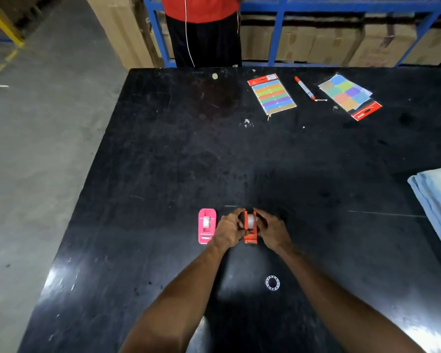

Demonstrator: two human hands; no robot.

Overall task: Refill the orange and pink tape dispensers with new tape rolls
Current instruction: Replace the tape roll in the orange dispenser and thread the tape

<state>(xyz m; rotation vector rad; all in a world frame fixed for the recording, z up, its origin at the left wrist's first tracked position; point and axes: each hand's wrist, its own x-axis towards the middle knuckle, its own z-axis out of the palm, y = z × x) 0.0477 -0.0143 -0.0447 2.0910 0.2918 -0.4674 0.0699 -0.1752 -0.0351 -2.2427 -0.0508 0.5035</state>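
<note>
The orange tape dispenser (250,236) stands on the black table (163,154) in front of me, with a clear tape roll (251,220) seated in its cradle. My left hand (228,230) grips its left side and my right hand (273,230) its right side, fingertips at the roll. Just to the left, the pink tape dispenser (207,225) lies apart from my hands, a clear roll (206,222) in it. A small empty clear core ring (272,283) lies on the table nearer to me, between my forearms.
At the far right of the table lie two packs of coloured stickers (272,94) (349,95) with a red-capped marker (304,87) between them. Folded blue cloth (438,200) sits at the right edge. A person in red (201,26) stands beyond the far edge, before blue shelving with cardboard boxes.
</note>
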